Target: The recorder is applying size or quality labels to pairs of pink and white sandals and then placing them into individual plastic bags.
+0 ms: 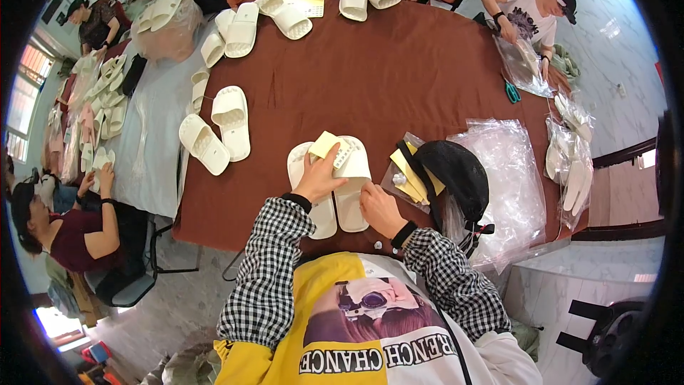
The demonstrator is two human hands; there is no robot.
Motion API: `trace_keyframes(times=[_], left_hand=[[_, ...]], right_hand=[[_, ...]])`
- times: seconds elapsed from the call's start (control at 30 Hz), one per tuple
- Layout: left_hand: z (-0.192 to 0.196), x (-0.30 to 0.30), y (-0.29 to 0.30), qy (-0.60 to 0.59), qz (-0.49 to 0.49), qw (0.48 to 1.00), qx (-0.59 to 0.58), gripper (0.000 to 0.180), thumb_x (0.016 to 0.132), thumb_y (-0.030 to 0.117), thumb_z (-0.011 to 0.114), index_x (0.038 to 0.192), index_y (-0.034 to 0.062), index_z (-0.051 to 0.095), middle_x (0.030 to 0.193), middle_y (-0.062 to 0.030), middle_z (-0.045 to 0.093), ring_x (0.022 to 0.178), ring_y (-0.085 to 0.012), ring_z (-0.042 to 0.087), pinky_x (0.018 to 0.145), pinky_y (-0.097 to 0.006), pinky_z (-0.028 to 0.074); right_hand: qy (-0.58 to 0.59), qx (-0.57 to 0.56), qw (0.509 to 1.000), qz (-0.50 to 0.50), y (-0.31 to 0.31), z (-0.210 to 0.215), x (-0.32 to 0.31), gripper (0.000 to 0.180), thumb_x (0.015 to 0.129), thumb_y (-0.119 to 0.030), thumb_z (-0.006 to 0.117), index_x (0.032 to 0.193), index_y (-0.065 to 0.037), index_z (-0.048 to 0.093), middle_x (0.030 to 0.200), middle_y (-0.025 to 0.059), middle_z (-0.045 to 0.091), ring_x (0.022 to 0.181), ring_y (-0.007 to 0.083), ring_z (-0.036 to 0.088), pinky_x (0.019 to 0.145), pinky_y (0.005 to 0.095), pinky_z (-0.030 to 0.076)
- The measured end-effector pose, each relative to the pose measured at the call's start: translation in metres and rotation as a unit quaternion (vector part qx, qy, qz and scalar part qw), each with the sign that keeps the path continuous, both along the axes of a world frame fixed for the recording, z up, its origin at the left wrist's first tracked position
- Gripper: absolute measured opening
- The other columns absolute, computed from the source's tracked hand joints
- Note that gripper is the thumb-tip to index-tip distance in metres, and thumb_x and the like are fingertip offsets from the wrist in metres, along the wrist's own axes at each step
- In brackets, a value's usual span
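Observation:
A pair of off-white slippers lies before me at the near edge of the table: the left slipper (325,219) and the right slipper (352,203) touch along their inner sides. My left hand (318,180) is over their straps, closed on a small yellow pad (324,144); whether it is folded paper or a sponge I cannot make out. Bent and pressed together, the fingers of my right hand (382,208) are at the outer edge of the right slipper. What they pinch, if anything, is hidden.
Right of my hands lie yellow sheets (411,184), a black cap (456,175) and clear plastic bags (509,185). Teal scissors (512,93) and bagged slippers (573,164) are farther right. More slippers (231,125) stand at left. Several people work around the brown-covered table (399,64) and beyond.

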State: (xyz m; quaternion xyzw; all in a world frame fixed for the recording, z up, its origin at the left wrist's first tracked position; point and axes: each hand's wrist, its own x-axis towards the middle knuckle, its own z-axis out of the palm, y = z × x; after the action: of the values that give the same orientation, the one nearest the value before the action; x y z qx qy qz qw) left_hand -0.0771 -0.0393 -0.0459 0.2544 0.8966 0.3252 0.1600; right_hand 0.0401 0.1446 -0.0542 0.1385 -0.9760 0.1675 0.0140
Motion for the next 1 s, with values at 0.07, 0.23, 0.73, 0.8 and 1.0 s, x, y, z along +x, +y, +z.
trace_keyframes(times=[0.07,0.23,0.73,0.8,1.0], left_hand=[[-0.002,-0.004,-0.001,-0.043,-0.010,0.999,0.001,0.096,0.076,0.030,0.077,0.152,0.0056,0.024,0.131,-0.0226,0.057,0.134,-0.0375,0.042,0.116,-0.058,0.006],[-0.009,-0.006,-0.004,-0.041,-0.003,0.999,0.028,0.095,0.074,0.029,0.078,0.151,0.0053,0.027,0.141,-0.0223,0.049,0.137,-0.0361,0.038,0.116,-0.057,0.005],[-0.002,-0.006,-0.003,-0.073,-0.002,0.997,0.034,0.098,0.072,0.029,0.080,0.151,0.0052,0.027,0.141,-0.0246,0.049,0.139,-0.0363,0.037,0.118,-0.052,0.005],[-0.002,-0.005,-0.003,-0.072,-0.001,0.997,0.036,0.098,0.072,0.028,0.080,0.151,0.0056,0.027,0.141,-0.0247,0.048,0.139,-0.0364,0.036,0.118,-0.052,0.005],[-0.011,-0.003,-0.004,-0.038,0.009,0.998,0.042,0.096,0.070,0.026,0.080,0.149,0.0054,0.031,0.138,-0.0230,0.052,0.137,-0.0346,0.039,0.118,-0.053,0.005]], right_hand=[[-0.009,-0.008,1.000,0.009,0.001,0.000,-0.002,0.017,0.078,-0.007,0.062,0.093,0.002,0.061,0.098,0.0101,0.054,0.092,0.0253,0.058,0.069,0.0350,0.055],[-0.004,-0.032,0.999,0.025,0.005,0.005,-0.004,0.017,0.079,-0.007,0.062,0.094,0.002,0.059,0.098,0.0106,0.054,0.091,0.0254,0.059,0.070,0.0357,0.055],[0.040,0.078,0.994,0.072,0.003,0.003,0.001,0.013,0.079,-0.008,0.057,0.089,0.000,0.061,0.096,0.0097,0.053,0.090,0.0241,0.056,0.073,0.0328,0.051],[0.028,0.086,0.993,0.076,0.003,0.003,0.002,0.013,0.080,-0.007,0.057,0.090,0.001,0.061,0.097,0.0099,0.054,0.090,0.0244,0.056,0.073,0.0341,0.052],[-0.083,-0.138,0.987,0.025,0.023,0.024,0.014,0.011,0.085,-0.009,0.058,0.091,0.000,0.058,0.096,0.0127,0.053,0.092,0.0308,0.057,0.077,0.0404,0.052]])
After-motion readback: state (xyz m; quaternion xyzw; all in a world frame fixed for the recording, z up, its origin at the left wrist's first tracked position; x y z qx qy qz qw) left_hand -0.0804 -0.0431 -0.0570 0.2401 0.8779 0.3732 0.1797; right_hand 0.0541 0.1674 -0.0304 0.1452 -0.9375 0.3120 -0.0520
